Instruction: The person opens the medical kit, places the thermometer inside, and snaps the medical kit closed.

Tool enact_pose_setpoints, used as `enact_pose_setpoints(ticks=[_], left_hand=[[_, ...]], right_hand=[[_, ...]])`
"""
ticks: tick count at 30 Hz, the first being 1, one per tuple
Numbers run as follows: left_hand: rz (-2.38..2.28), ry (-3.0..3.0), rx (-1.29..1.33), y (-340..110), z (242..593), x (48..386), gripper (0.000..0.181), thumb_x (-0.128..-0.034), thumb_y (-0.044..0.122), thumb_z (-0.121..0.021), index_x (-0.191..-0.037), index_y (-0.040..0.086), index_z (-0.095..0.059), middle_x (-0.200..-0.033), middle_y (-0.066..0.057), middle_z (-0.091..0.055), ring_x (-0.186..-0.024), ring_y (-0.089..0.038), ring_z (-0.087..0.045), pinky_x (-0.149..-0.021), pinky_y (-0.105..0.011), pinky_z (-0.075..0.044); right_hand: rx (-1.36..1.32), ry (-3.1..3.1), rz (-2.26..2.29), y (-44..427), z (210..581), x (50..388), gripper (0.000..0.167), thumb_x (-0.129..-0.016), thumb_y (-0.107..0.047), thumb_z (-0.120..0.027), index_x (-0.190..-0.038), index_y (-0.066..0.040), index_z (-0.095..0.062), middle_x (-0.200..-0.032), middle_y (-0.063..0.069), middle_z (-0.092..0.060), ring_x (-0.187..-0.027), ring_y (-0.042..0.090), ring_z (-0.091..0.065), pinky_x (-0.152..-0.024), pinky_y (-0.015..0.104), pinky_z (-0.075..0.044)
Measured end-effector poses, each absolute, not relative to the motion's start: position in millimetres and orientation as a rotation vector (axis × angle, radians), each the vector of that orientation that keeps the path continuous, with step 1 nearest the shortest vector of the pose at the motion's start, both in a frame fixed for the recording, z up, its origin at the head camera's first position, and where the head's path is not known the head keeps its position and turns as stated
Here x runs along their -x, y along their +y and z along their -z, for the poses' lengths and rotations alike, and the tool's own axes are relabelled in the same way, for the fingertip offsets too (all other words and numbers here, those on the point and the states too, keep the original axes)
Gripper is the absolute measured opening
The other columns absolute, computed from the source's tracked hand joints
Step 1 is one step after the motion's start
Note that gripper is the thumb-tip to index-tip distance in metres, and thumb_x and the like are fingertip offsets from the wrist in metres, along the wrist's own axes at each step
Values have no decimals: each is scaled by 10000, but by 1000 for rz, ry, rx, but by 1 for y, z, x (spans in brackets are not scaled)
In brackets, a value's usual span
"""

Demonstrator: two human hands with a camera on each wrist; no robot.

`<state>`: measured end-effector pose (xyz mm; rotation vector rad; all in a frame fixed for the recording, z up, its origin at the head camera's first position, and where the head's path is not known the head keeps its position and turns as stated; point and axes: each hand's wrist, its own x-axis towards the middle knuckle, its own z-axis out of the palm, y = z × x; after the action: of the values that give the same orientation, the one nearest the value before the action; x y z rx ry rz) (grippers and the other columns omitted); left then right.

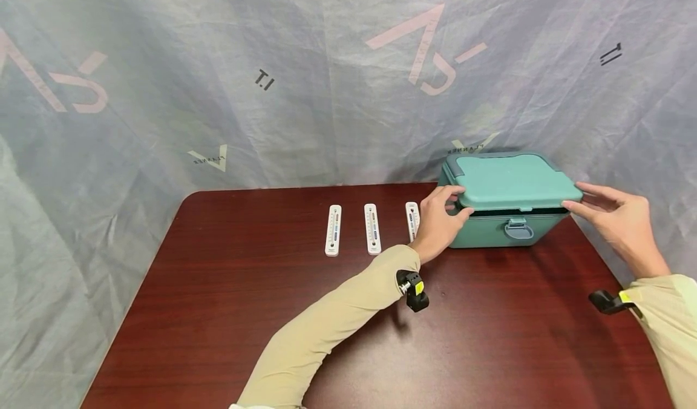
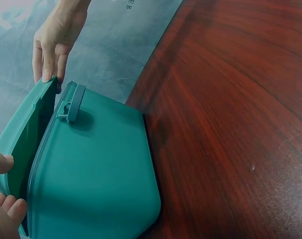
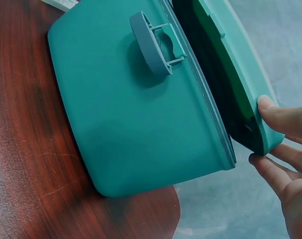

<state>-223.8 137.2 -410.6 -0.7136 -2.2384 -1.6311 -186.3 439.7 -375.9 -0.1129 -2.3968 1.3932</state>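
A teal storage box (image 1: 495, 232) stands at the back right of the table. Its lid (image 1: 514, 179) is raised a little at the front, leaving a dark gap above the body. My left hand (image 1: 440, 218) grips the lid's left front corner. At the opposite front corner, my right hand (image 1: 626, 218) pinches the lid, thumb on the front edge in the right wrist view. The grey-blue latch (image 3: 151, 44) on the box's front sticks out, unfastened. What the box contains cannot be seen.
Three white thermometers lie left of the box: one at the left (image 1: 333, 230), one in the middle (image 1: 373, 229), and one (image 1: 412, 215) partly behind my left hand. A printed grey cloth (image 1: 305, 124) hangs behind the dark red table (image 1: 245, 312).
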Motion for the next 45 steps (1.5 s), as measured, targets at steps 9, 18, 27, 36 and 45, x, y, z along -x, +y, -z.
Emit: enact_pose_setpoints(ticks=[9, 18, 27, 36, 45], left_hand=[[1678, -2203, 717, 139, 406, 226, 377, -845, 123, -711, -1205, 85, -604, -1122, -51, -584, -1014, -134, -574, -836, -128, -443], [1675, -2195, 723, 138, 398, 230, 373, -849, 126, -707, -1205, 85, -604, -1084, -53, -586, -991, -150, -575, -829, -144, -455], [1668, -2224, 694, 137, 394, 233, 377, -847, 162, -714, -1206, 116, -611, -1072, -29, -587, -988, -119, -576, -824, -146, -457], [1659, -2223, 699, 137, 388, 236, 365, -848, 182, -714, -1192, 109, -616, -1050, -23, -589, -981, -104, -564, -817, -123, -448], [1635, -2213, 709, 136, 381, 240, 362, -851, 202, -713, -1183, 98, -616, -1053, -21, -594, -980, -89, -564, -817, -159, -467]], right_hand=[[127, -2411, -1314, 441, 371, 187, 537, -776, -142, -778, -1276, -66, -599, -1069, -212, -594, -872, -127, -576, -694, 37, -420], [134, -2395, -1316, 441, 361, 190, 541, -761, -142, -791, -1262, -53, -608, -972, -244, -608, -837, -121, -587, -687, 36, -418], [142, -2417, -1294, 439, 357, 191, 551, -769, -166, -787, -1277, -65, -598, -1000, -224, -595, -843, -127, -572, -678, 37, -414], [108, -2389, -1293, 439, 353, 193, 556, -748, -129, -801, -1259, -31, -603, -937, -234, -612, -798, -131, -590, -671, 41, -425], [100, -2407, -1241, 438, 345, 197, 548, -766, -157, -788, -1276, -81, -602, -986, -236, -601, -811, -139, -568, -663, 34, -406]])
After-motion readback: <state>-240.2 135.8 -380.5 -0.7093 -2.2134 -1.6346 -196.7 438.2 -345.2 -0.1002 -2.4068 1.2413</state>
